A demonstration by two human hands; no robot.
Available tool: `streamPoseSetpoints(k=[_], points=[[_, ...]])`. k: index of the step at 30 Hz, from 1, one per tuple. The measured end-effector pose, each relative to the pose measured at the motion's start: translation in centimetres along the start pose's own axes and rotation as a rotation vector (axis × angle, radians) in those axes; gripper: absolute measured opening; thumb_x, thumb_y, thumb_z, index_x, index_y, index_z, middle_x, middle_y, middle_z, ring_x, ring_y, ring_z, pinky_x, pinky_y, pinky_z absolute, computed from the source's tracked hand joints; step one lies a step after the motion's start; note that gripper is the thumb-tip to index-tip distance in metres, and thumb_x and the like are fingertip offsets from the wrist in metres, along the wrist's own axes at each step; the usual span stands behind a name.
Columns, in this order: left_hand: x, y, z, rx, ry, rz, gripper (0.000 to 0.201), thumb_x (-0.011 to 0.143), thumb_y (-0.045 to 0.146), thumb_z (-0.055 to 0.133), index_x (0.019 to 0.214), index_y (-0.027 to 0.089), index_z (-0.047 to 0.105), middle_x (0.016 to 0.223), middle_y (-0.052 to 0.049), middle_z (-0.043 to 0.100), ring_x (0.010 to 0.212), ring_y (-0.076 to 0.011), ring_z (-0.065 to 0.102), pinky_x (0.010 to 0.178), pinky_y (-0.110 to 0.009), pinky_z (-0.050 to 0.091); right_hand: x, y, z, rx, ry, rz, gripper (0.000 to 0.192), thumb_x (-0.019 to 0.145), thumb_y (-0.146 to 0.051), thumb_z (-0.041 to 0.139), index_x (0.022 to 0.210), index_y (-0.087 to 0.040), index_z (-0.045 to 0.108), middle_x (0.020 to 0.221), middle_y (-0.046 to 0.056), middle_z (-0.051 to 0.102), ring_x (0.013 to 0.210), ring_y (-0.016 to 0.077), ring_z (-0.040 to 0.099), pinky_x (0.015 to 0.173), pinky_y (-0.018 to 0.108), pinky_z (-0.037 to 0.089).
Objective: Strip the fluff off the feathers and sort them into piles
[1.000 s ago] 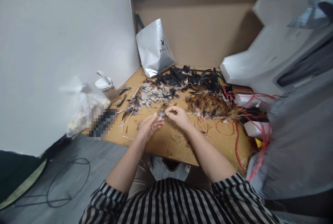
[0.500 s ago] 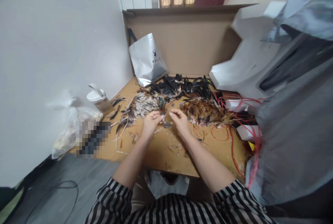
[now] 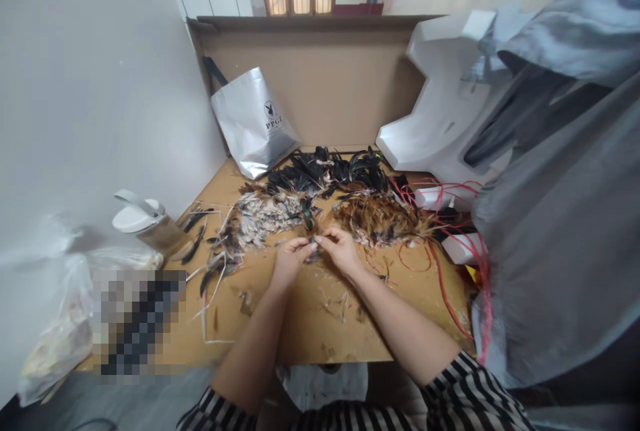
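Observation:
Over the middle of the table, my left hand [image 3: 291, 260] and my right hand [image 3: 342, 252] meet at the fingertips, both closed in a pinch. A small bunch of dark, greenish feathers [image 3: 308, 215] stands up from between them; its lower end is hidden by my fingers. Left of it lies a pile of pale, speckled feathers [image 3: 265, 219]. On the right is a heap of brown feathers [image 3: 380, 216]. Long black feathers [image 3: 320, 169] lie behind both piles.
A silver bag [image 3: 253, 124] leans at the back left. A white-lidded jar [image 3: 150, 224] and a plastic bag [image 3: 65, 324] stand at the left. Red string [image 3: 443, 284] tangles at the right, by white foam [image 3: 425, 104] and grey cloth [image 3: 555, 251]. Scraps litter the brown tabletop [image 3: 300, 331].
My hands have come together, and their fingertips now meet at the bunch of feathers. The camera view has shifted, so the table's things appear further left.

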State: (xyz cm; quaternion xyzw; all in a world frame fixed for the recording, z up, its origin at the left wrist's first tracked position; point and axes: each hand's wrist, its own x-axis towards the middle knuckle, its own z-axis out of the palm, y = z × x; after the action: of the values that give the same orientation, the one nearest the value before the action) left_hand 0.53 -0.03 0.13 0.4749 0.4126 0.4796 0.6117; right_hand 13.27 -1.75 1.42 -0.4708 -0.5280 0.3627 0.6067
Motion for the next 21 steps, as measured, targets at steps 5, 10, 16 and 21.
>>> streamPoseSetpoints(k=[5, 10, 16, 21], points=[[-0.1, -0.8, -0.5, -0.086, 0.032, -0.061, 0.024, 0.051, 0.030, 0.071, 0.063, 0.014, 0.058, 0.044, 0.006, 0.049, 0.038, -0.0040, 0.038, 0.040, -0.017, 0.026, -0.3, -0.4, 0.4, 0.162, -0.067, 0.148, 0.022, 0.062, -0.037, 0.062, 0.065, -0.016, 0.054, 0.060, -0.002, 0.053, 0.054, 0.0090, 0.045, 0.054, 0.022, 0.036], [-0.6, -1.0, -0.5, -0.279, 0.012, -0.056, 0.022, 0.052, 0.026, 0.071, 0.063, 0.015, 0.056, 0.052, 0.004, 0.053, 0.045, -0.0049, 0.044, 0.048, -0.018, 0.032, -0.7, -0.3, 0.9, 0.292, -0.094, 0.217, 0.022, 0.063, -0.036, 0.063, 0.064, -0.016, 0.054, 0.056, -0.003, 0.053, 0.051, 0.0082, 0.046, 0.054, 0.022, 0.037], [-0.6, -0.9, -0.5, -0.312, 0.005, -0.046, 0.020, 0.053, 0.024, 0.070, 0.062, 0.014, 0.055, 0.053, 0.004, 0.054, 0.045, -0.0046, 0.044, 0.048, -0.018, 0.033, -0.9, 0.7, 1.3, 0.359, -0.064, 0.242, 0.025, 0.059, -0.034, 0.066, 0.072, -0.017, 0.053, 0.056, -0.005, 0.052, 0.048, 0.0067, 0.043, 0.050, 0.020, 0.034], [-0.7, -0.7, -0.5, -0.215, 0.046, -0.032, 0.023, 0.051, 0.024, 0.071, 0.062, 0.014, 0.054, 0.052, 0.004, 0.054, 0.045, -0.0056, 0.047, 0.049, -0.018, 0.037, -1.0, 0.6, 1.6, 0.308, -0.032, 0.235, 0.028, 0.055, -0.037, 0.067, 0.065, -0.016, 0.051, 0.050, -0.006, 0.048, 0.045, 0.0062, 0.040, 0.046, 0.019, 0.031]])
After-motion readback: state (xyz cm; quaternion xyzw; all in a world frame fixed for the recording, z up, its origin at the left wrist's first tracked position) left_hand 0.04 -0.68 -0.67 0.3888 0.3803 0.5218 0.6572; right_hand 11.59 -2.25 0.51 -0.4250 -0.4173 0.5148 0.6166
